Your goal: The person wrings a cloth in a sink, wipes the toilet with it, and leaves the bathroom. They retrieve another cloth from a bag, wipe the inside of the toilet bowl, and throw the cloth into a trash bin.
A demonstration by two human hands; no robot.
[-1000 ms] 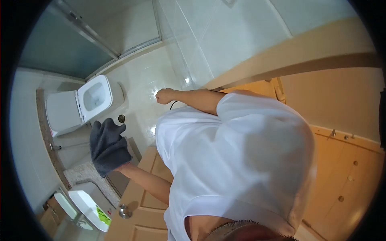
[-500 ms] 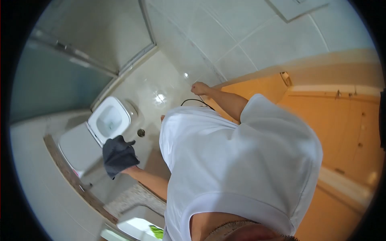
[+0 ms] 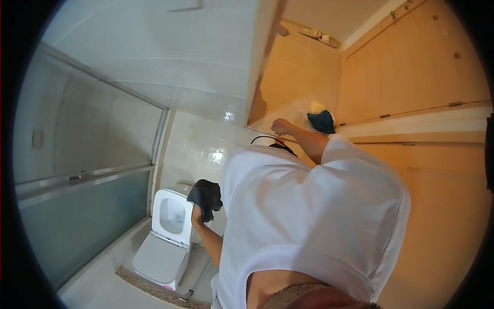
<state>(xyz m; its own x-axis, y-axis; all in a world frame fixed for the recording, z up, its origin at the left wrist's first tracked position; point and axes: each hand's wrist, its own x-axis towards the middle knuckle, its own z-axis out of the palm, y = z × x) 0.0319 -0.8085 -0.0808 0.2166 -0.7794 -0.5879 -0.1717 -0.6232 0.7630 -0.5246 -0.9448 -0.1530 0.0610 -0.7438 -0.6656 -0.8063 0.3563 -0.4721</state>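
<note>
Landmark: toilet (image 3: 180, 238). Lid (image 3: 160, 259) open, at the lower end of the toilet in view; bowl exposed. Edges: shower screen (image 3: 85, 229) w/ metal rail runs along the L side of the toilet; stone ledge (image 3: 149, 292) lies past the lid end. Open room: pale tiled floor (image 3: 193, 149) extends from the bowl end of the toilet up to the tiled wall (image 3: 206, 67) and R to the doorway edge.

Dark cloth (image 3: 207, 194) pos.: R of the toilet bowl in view, just beside the seat; contact w/ seat cannot be confirmed. L hand (image 3: 197, 215): fingers clamped on the dark cloth, partly hidden by it; cloth bunched, hanging loose past the fingers. R hand (image 3: 281, 126): fingers curled together, no cloth in grip; pos. up & R of the toilet, well apart from the dark cloth.

Other items: black cable (image 3: 263, 137) loops near the R hand, betw. toilet & doorway. Teal cloth (image 3: 322, 122) lies on the orange-lit floor (image 3: 293, 72), far R of the toilet; slippers (image 3: 319, 37) farther up on same floor. Obstructions: white shirt (image 3: 309, 206) blocks view R of the toilet & bounds the L hand on that side; toilet seat bounds it on the other
</note>
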